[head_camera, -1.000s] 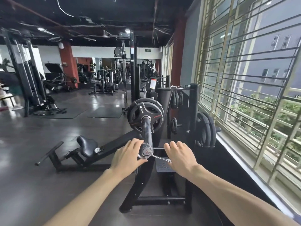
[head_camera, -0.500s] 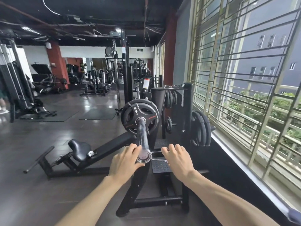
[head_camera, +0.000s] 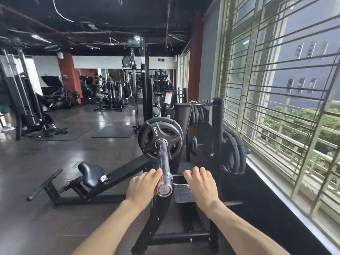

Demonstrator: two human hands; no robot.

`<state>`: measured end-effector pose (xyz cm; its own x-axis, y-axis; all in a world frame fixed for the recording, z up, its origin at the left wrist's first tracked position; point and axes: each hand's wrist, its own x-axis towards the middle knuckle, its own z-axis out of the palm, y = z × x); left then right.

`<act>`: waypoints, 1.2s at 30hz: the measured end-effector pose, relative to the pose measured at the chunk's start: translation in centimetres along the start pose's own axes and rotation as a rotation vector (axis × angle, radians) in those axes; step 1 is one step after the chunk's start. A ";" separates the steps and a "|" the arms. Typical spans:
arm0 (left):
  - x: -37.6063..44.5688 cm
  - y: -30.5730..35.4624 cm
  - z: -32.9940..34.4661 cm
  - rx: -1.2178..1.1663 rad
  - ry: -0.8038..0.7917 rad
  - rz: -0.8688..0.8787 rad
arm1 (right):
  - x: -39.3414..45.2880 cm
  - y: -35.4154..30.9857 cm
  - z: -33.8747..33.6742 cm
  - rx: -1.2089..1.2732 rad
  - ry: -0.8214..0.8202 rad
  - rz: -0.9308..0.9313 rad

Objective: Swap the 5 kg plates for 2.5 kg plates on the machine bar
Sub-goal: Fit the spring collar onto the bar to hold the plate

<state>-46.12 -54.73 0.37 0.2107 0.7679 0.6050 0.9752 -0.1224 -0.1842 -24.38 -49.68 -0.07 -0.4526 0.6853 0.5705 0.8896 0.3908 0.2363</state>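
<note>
Wire spring collar (head_camera: 181, 179) slid onto chrome bar (head_camera: 162, 162), round 2.5 kg plates (head_camera: 160, 138)

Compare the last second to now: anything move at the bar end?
The spring clip has slid from the bar's very tip a little way up the sleeve toward the 2.5 kg plate. Both hands went with it: left hand beside the bar, right hand on the clip's handles. The plate stayed put.

The machine bar (head_camera: 162, 162) is polished, glossy chrome metal. On it, the 2.5 kg plate (head_camera: 160, 138) looks matt black rubber. Below the bar, the padded seat (head_camera: 91, 171) is smooth black vinyl; the floor (head_camera: 77, 153) shines.
</note>
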 end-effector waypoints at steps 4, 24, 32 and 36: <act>0.4 -0.7 0.1 -0.060 -0.072 -0.005 | 0.5 0.2 1.0 -0.047 -0.020 -0.008; 2.0 2.5 -3.2 -1.457 -0.771 -1.099 | 0.0 0.6 -3.2 1.928 -0.665 1.426; 2.3 2.5 -1.8 -1.688 -0.660 -1.185 | 1.3 0.5 -1.8 2.036 -0.538 1.532; 2.7 2.7 -1.1 -1.879 -0.534 -1.227 | 1.6 -0.1 0.0 1.940 -0.367 1.549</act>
<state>-42.82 -53.72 2.37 -0.0455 0.9090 -0.4144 -0.3913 0.3655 0.8446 -25.15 -48.64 0.80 -0.0389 0.8327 -0.5524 -0.4435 -0.5097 -0.7372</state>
